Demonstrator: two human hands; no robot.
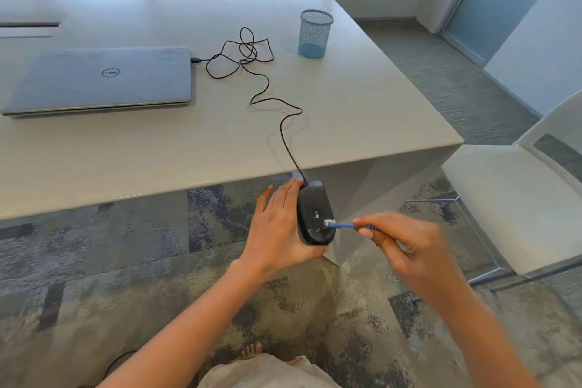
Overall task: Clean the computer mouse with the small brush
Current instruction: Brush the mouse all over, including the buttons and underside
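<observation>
A black wired computer mouse [313, 208] is held off the table's near edge with its underside turned up toward me. My left hand [277, 227] grips it from the left side and below. My right hand [406, 249] pinches a small blue brush [346, 225] by its handle. The brush's white bristles touch the right part of the mouse's underside. The mouse's black cable [271, 98] runs up over the table in loose loops to a closed grey laptop [100, 79].
A blue mesh pen cup [315, 33] stands on the white table [157, 151] at the back right. A white chair [510, 198] sits to the right of the table. Patterned carpet lies below, and my foot shows at the bottom.
</observation>
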